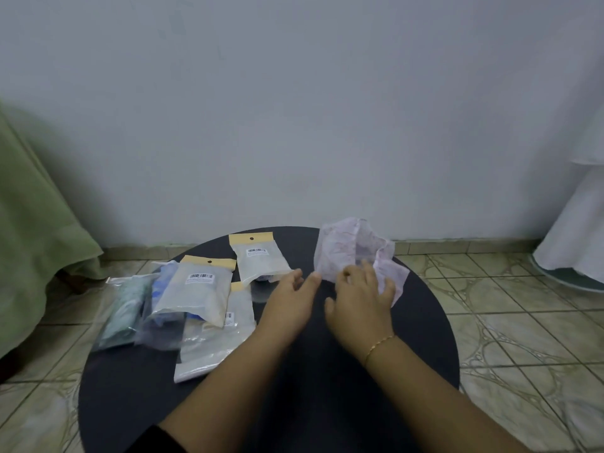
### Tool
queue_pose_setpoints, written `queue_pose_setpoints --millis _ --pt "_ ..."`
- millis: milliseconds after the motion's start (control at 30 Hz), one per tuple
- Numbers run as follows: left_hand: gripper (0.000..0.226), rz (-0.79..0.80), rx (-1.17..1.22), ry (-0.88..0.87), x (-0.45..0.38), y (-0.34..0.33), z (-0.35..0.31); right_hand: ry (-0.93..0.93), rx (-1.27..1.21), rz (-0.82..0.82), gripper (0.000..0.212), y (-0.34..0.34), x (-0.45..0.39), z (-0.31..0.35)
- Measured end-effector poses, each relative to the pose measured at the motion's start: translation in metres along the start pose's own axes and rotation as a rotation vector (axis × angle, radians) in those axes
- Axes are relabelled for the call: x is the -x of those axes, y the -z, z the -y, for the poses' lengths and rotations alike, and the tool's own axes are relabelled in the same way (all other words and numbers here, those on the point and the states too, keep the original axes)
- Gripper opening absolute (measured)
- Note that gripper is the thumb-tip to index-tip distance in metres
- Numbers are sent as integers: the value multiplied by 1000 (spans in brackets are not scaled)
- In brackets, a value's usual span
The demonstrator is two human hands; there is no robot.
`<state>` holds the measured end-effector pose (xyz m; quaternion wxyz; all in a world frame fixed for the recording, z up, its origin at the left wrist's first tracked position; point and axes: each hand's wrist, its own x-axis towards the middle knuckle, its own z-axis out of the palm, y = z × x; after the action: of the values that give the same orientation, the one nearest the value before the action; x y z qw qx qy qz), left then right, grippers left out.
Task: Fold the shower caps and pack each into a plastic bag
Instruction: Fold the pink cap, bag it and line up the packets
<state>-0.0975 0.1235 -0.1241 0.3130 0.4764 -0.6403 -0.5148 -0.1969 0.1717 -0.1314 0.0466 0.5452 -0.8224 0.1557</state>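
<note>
Round black table (294, 403), tiled floor all around, plain pale wall behind. So from the head view: a pale pinkish shower cap (353, 253) is seen crumpled on the table just beyond the right hand (359, 305), whose spread fingers are laid on its near edge; whether it's actually pinched can't be told. Left hand (289, 299) is held flat and relaxed, fingers straight, nothing gripped, right beside the cap. Left of that hand, several plastic bags (196, 289) with barcode labels are piled up, one more bag (258, 256) just past its fingertips.
</note>
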Motion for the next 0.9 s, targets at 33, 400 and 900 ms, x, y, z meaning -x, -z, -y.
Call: queue_pose_setpoints --millis 33,400,900 --pt "60 10 116 49 0 -2 1 37 -32 3 39 4 11 5" --pt "16 -112 234 169 28 8 15 88 -729 -254 31 22 56 -18" --pt "20 -173 -81 122 27 39 31 -745 -1186 -96 40 16 44 -99"
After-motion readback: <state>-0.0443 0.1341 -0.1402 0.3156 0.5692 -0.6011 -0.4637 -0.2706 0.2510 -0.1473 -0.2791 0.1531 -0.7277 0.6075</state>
